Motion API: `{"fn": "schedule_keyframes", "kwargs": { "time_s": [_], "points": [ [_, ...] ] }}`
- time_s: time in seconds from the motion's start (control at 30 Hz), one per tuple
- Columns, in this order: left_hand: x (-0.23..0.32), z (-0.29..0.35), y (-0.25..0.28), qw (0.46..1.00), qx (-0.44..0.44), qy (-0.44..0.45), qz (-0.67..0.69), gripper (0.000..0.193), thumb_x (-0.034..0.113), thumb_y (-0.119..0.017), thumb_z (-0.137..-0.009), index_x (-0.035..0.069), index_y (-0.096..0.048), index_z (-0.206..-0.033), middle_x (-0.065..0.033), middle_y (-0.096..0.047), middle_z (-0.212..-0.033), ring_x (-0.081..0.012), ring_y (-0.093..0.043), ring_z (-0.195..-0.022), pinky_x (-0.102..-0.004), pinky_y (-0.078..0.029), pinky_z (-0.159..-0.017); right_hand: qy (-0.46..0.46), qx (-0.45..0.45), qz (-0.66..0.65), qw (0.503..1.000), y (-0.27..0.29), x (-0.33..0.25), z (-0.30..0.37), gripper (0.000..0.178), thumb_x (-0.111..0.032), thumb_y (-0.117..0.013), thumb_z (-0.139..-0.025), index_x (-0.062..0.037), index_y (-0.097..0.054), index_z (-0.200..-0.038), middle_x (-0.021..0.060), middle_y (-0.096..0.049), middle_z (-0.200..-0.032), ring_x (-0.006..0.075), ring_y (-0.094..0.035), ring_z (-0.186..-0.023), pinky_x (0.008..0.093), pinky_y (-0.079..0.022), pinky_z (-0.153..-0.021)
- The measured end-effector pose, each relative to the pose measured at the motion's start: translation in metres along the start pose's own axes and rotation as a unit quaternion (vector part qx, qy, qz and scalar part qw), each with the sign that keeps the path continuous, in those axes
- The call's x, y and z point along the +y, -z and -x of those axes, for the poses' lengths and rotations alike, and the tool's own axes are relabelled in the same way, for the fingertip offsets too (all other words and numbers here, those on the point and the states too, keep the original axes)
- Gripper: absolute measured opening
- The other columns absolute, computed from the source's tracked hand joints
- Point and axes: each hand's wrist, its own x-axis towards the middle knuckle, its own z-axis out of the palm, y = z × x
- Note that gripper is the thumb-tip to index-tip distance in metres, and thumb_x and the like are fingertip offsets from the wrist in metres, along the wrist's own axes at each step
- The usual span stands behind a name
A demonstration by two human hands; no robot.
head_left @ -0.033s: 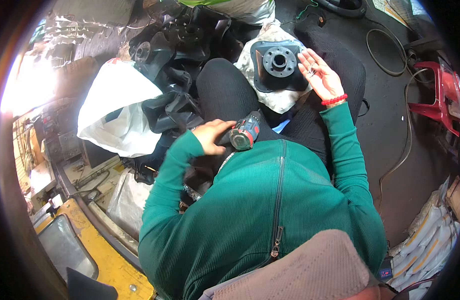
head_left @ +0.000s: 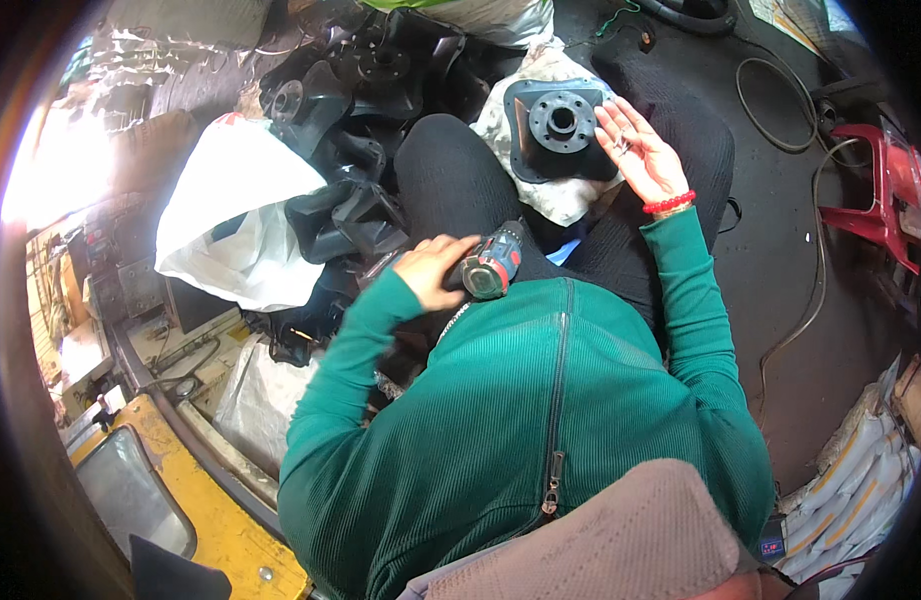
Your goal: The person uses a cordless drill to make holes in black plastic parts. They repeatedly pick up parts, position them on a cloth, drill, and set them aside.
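Note:
My left hand (head_left: 433, 273) is beside a blue and red cordless drill (head_left: 492, 266) that lies in my lap. Its fingers are stretched out, the tips close to the drill's body; I cannot tell whether they touch. Palm up and fingers extended, my right hand (head_left: 643, 158) carries small silvery metal pieces (head_left: 622, 144), too small to name surely. Its fingertips are at the right edge of a black square flanged part (head_left: 558, 125) with a round, holed hub. That part rests on a whitish cloth (head_left: 561, 203) between my knees.
Several similar black parts (head_left: 381, 65) are heaped at the far left. Nearer stands a white sack (head_left: 231, 220) with black pieces at its mouth. A red plastic stool (head_left: 871, 200) is at the right, near a cable (head_left: 819, 260) on the floor. Yellow machinery (head_left: 181, 480) stands at lower left.
My left hand has shifted slightly to the right and away from me, closer along the drill. The right hand and the black part look nearly unmoved.

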Motion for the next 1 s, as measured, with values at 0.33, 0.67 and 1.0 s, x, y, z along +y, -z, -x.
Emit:
{"fn": "schedule_keyframes", "kwargs": {
  "time_s": [0.33,0.67,1.0],
  "points": [
    [0.010,-0.014,0.034,0.913,0.197,-0.023,0.358,0.050,0.010,-0.077,-0.071,0.006,-0.059,-0.117,-0.0082,-0.063,-0.110,-0.0216,-0.062,-0.098,-0.0339,-0.050,-0.087,-0.047,-0.065,0.108,0.991,-0.026,0.019,0.020,0.062,0.005,-0.055,-0.085,-0.0044,-0.032,-0.142,0.0179,-0.045,-0.138,0.0248,-0.048,-0.125,0.0271,-0.050,-0.084],
    [0.043,-0.027,0.069,0.933,0.172,0.003,0.317,0.040,0.019,-0.083,-0.072,0.004,-0.062,-0.103,-0.0030,-0.066,-0.082,-0.0099,-0.059,-0.063,-0.0265,-0.050,-0.058,-0.166,-0.172,0.153,0.959,-0.029,0.020,0.019,0.080,-0.002,-0.065,-0.076,-0.0049,-0.025,-0.146,0.0242,-0.049,-0.134,0.0211,-0.056,-0.116,0.0170,-0.042,-0.062],
    [0.044,-0.028,0.076,0.948,0.126,0.040,0.291,0.040,0.021,-0.083,-0.072,0.004,-0.064,-0.103,-0.0032,-0.067,-0.079,-0.0115,-0.062,-0.066,-0.0269,-0.051,-0.062,-0.185,-0.190,0.192,0.945,-0.029,0.017,0.019,0.078,-0.005,-0.064,-0.077,-0.0047,-0.027,-0.145,0.0239,-0.050,-0.133,0.0171,-0.057,-0.115,0.0158,-0.042,-0.061]
  ]
}}
